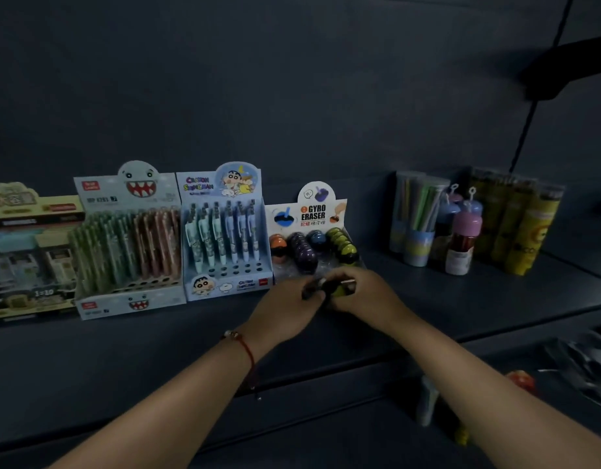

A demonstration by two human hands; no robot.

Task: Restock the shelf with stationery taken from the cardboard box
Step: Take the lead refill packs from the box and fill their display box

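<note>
On the dark shelf (461,299) stands the Gyro Eraser display box (312,214) with orange, purple, blue and yellow-green round erasers in rows. Both hands meet just in front of it. My left hand (285,309) grips a dark round eraser (311,289). My right hand (363,292) curls round a yellow-green eraser (339,291) right beside it. The cardboard box is not in view.
Left of the erasers stand a Crayon Shin-chan pen display (224,238), a monster-face pen display (130,245) and a yellow boxed set (28,252). Clear tubes and small bottles (461,228) stand at the right. A lower shelf (580,370) holds blurred items.
</note>
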